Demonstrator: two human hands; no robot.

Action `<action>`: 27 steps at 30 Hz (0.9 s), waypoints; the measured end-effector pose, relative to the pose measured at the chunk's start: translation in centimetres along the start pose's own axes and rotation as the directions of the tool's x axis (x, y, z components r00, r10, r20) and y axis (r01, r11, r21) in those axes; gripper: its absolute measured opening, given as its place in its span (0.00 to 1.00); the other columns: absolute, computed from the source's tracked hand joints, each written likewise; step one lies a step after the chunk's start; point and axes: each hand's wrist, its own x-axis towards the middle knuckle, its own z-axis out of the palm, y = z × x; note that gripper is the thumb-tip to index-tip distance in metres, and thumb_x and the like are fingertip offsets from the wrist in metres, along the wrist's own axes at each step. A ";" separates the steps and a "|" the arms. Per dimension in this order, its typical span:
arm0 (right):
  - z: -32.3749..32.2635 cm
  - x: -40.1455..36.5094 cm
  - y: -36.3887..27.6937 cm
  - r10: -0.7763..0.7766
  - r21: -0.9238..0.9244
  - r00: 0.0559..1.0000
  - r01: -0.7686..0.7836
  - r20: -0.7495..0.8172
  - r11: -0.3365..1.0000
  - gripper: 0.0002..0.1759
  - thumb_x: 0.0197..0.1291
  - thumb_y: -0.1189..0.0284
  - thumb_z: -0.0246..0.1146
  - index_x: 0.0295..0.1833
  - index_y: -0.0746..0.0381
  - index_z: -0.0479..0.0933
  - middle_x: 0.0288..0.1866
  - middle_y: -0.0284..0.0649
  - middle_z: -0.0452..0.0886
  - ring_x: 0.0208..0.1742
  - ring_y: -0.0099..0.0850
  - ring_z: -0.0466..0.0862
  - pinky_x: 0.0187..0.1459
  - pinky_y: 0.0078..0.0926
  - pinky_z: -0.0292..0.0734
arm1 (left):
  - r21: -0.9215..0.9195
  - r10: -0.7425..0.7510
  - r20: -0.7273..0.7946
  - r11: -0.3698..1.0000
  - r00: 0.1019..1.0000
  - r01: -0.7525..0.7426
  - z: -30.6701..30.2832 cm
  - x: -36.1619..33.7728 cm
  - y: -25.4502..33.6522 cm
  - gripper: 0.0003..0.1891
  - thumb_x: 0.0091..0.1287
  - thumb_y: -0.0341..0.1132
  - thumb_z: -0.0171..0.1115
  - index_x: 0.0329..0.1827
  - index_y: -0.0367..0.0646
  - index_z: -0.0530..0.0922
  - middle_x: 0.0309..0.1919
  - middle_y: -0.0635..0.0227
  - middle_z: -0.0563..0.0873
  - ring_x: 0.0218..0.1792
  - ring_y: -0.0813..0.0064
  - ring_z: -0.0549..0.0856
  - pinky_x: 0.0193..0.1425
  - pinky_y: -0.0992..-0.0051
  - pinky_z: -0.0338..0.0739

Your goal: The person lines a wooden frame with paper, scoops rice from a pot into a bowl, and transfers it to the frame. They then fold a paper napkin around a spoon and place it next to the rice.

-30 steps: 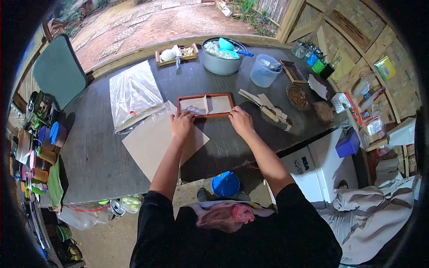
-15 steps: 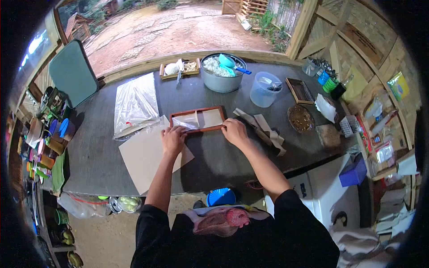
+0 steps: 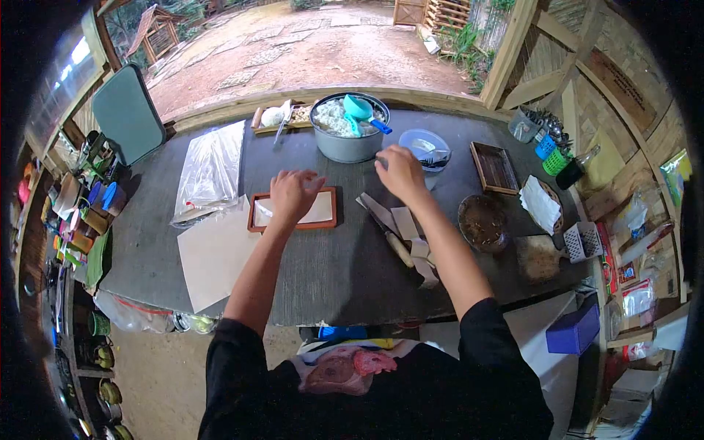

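My left hand [image 3: 293, 193] hovers over a small reddish-brown wooden tray [image 3: 334, 213], its fingers spread and nothing in them. Pale paper [image 3: 315, 211] lines the tray, which lies flat on the dark table. Raised in front of the large pot of white rice [image 3: 350, 147], my right hand [image 3: 401, 173] is empty, with loosely bent fingers apart. Partly behind that hand stands a clear plastic tub [image 3: 427, 141] with utensils in it. Between my arms lie cut paper strips [image 3: 405, 224] and a knife with a wooden handle [image 3: 400, 249].
Brown paper sheets [image 3: 213, 253] and a stack in clear plastic [image 3: 210, 165] lie to the left. A turquoise scoop [image 3: 358, 108] rests in the rice. At right are a slatted wooden tray [image 3: 493, 167], a round brown dish [image 3: 482, 224] and a grater [image 3: 583, 242].
Both hands have let go of the wooden tray and lifted, the right one moving forward toward the pot and tub. The view has shifted slightly, and the tray stays on the table.
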 end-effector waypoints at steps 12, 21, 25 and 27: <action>0.8 5.8 3.8 0.150 -0.170 0.988 -0.142 0.034 0.975 0.14 0.59 0.66 0.62 0.37 0.68 0.82 0.40 0.54 0.82 0.45 0.50 0.82 0.51 0.45 0.77 | 0.003 -0.085 0.272 0.996 0.959 0.087 5.8 13.8 4.4 0.35 0.64 0.70 0.49 0.54 0.45 0.75 0.41 0.53 0.87 0.49 0.52 0.85 0.53 0.55 0.74; 3.1 9.7 4.3 0.283 -0.249 0.951 -0.247 0.122 0.937 0.13 0.58 0.66 0.63 0.35 0.67 0.83 0.36 0.57 0.84 0.41 0.53 0.85 0.44 0.47 0.81 | 0.031 -0.127 0.441 0.991 0.888 0.127 8.9 17.5 4.9 0.37 0.61 0.65 0.58 0.58 0.41 0.70 0.50 0.54 0.85 0.53 0.56 0.84 0.58 0.56 0.74; 4.3 11.2 4.9 0.362 -0.274 0.911 -0.303 0.197 0.913 0.12 0.57 0.68 0.62 0.37 0.66 0.84 0.39 0.58 0.84 0.44 0.53 0.85 0.46 0.46 0.81 | -0.064 -0.185 0.505 0.966 0.843 0.250 8.7 18.5 3.4 0.37 0.62 0.60 0.54 0.64 0.39 0.68 0.56 0.46 0.81 0.58 0.53 0.81 0.63 0.58 0.72; 3.9 12.1 4.4 0.406 -0.303 0.885 -0.332 0.227 0.893 0.15 0.56 0.64 0.64 0.40 0.66 0.83 0.41 0.57 0.84 0.46 0.53 0.85 0.48 0.46 0.81 | -0.086 -0.159 0.512 0.968 0.844 0.235 10.0 19.6 1.2 0.38 0.62 0.61 0.53 0.64 0.37 0.69 0.56 0.44 0.81 0.58 0.51 0.81 0.64 0.59 0.71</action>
